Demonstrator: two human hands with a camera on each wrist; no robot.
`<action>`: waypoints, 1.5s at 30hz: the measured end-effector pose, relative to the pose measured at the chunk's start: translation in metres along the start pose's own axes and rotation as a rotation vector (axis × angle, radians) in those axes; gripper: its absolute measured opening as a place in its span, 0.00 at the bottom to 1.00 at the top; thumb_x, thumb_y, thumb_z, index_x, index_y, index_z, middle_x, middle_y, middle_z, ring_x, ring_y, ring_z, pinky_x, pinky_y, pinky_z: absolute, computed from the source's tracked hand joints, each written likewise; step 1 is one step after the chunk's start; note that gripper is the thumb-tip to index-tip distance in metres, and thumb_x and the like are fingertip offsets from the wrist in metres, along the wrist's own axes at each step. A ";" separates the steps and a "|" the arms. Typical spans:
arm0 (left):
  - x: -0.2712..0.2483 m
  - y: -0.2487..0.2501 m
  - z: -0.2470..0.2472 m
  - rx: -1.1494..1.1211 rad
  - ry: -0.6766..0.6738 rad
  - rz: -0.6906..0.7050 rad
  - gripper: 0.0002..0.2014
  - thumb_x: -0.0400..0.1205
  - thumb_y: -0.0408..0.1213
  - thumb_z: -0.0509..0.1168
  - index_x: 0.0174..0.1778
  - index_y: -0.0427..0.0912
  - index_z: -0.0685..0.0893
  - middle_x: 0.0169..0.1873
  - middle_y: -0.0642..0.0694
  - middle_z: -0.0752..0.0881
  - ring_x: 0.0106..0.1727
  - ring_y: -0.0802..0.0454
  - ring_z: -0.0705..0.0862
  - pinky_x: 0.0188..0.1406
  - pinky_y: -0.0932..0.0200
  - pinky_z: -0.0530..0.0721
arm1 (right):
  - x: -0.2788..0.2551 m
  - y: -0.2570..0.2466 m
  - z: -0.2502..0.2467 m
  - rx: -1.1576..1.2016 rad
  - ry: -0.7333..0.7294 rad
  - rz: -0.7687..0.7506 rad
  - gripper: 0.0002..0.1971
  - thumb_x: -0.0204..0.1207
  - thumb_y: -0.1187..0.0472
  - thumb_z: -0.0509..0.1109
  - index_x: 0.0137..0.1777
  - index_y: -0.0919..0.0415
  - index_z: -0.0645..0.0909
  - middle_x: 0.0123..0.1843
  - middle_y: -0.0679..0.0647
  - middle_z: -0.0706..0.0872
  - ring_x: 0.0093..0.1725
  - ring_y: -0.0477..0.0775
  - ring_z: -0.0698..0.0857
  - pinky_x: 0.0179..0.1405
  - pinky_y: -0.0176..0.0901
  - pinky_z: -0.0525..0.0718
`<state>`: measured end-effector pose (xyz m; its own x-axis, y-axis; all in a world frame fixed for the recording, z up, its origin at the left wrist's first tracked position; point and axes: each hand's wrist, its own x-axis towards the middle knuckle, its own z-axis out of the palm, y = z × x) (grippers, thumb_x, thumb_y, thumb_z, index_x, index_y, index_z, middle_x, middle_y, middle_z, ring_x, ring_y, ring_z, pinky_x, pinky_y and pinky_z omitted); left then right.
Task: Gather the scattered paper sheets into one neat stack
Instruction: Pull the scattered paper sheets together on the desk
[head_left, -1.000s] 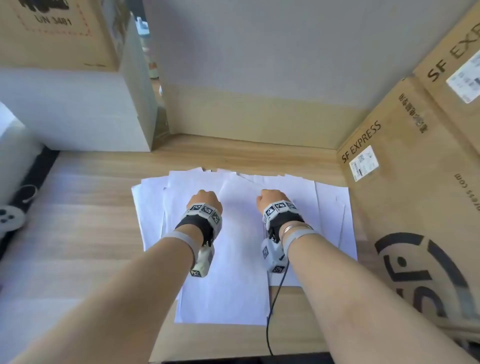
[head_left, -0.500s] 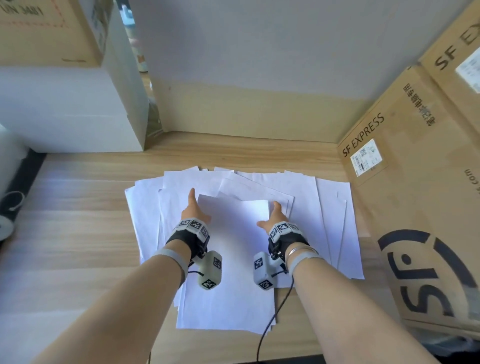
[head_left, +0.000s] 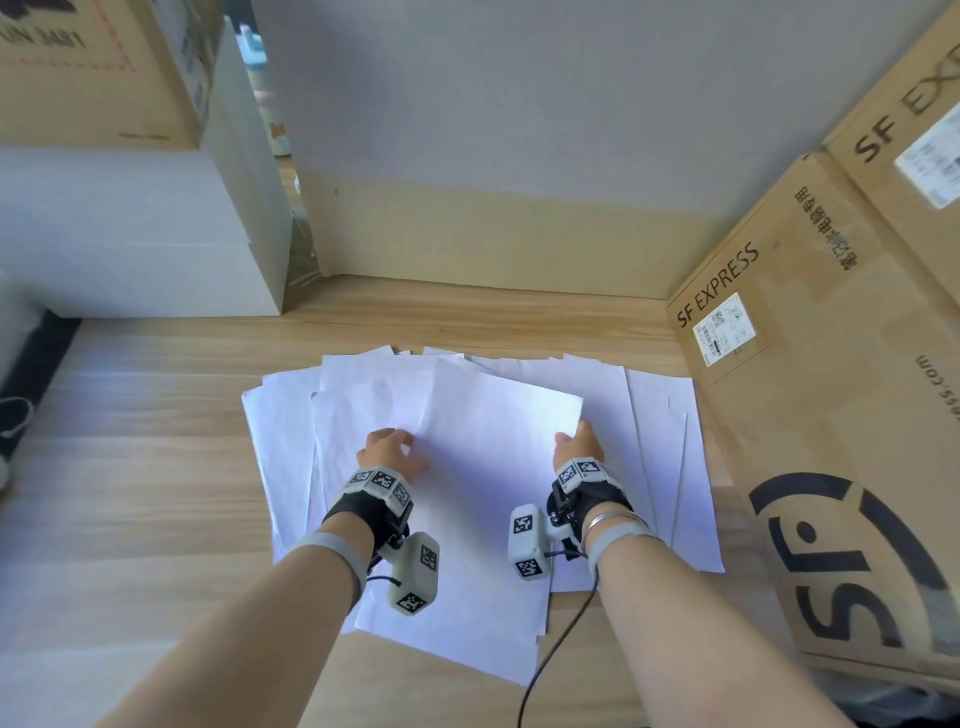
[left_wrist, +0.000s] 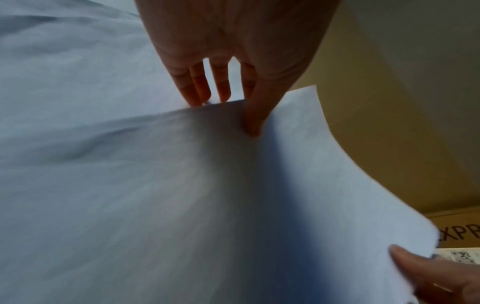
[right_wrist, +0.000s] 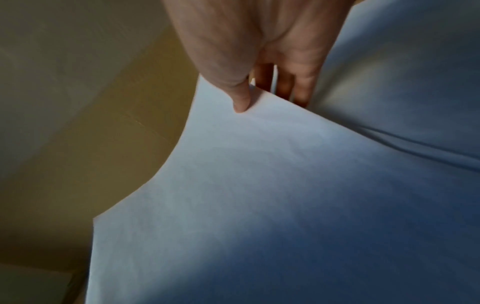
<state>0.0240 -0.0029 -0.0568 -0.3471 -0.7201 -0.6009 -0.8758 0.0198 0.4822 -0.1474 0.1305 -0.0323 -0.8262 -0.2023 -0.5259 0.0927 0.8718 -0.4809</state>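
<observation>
Several white paper sheets (head_left: 283, 441) lie fanned out and overlapping on the wooden table (head_left: 130, 467). One top sheet (head_left: 493, 467) is raised off the pile and skewed, its far edge lifted. My left hand (head_left: 387, 452) pinches its left edge; the left wrist view shows the left hand (left_wrist: 231, 115) with the thumb on top of the sheet (left_wrist: 207, 185) and the fingers underneath. My right hand (head_left: 576, 447) pinches the right edge; the right wrist view shows that hand (right_wrist: 267, 102) holding the sheet (right_wrist: 259, 185) the same way.
Large SF Express cardboard boxes (head_left: 805, 415) wall off the right side, close to the papers. A white box (head_left: 145, 234) with a cardboard box (head_left: 78, 67) on it stands at the back left. A panel (head_left: 493, 234) closes the back. A black cable (head_left: 561, 639) trails from my right wrist.
Both hands left the top of the pile, slid out to the side edges of the top sheet, and took hold of it. The sheet is now lifted and turned slightly askew.
</observation>
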 end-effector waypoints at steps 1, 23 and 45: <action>0.000 0.001 0.000 -0.014 -0.011 0.006 0.15 0.74 0.37 0.69 0.57 0.41 0.82 0.72 0.43 0.72 0.66 0.39 0.77 0.64 0.55 0.76 | 0.000 0.001 0.002 -0.026 0.001 0.026 0.22 0.80 0.63 0.59 0.74 0.68 0.66 0.72 0.68 0.72 0.68 0.68 0.77 0.64 0.52 0.75; -0.028 0.055 -0.055 -0.720 0.142 0.274 0.10 0.75 0.23 0.63 0.33 0.41 0.73 0.28 0.49 0.75 0.38 0.49 0.75 0.31 0.61 0.74 | -0.020 -0.059 -0.021 0.489 0.149 -0.360 0.18 0.73 0.71 0.63 0.63 0.67 0.79 0.60 0.63 0.86 0.57 0.59 0.84 0.51 0.38 0.74; -0.053 0.037 -0.055 -0.861 0.390 0.434 0.16 0.76 0.24 0.66 0.60 0.29 0.79 0.50 0.42 0.82 0.50 0.47 0.81 0.52 0.58 0.77 | -0.047 -0.049 -0.017 0.698 0.044 -0.469 0.12 0.71 0.76 0.65 0.51 0.65 0.82 0.47 0.58 0.85 0.48 0.55 0.84 0.46 0.39 0.81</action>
<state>0.0285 -0.0021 0.0273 -0.3085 -0.9467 -0.0929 -0.1129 -0.0605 0.9918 -0.1225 0.1051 0.0276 -0.8844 -0.4445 -0.1422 0.0448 0.2225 -0.9739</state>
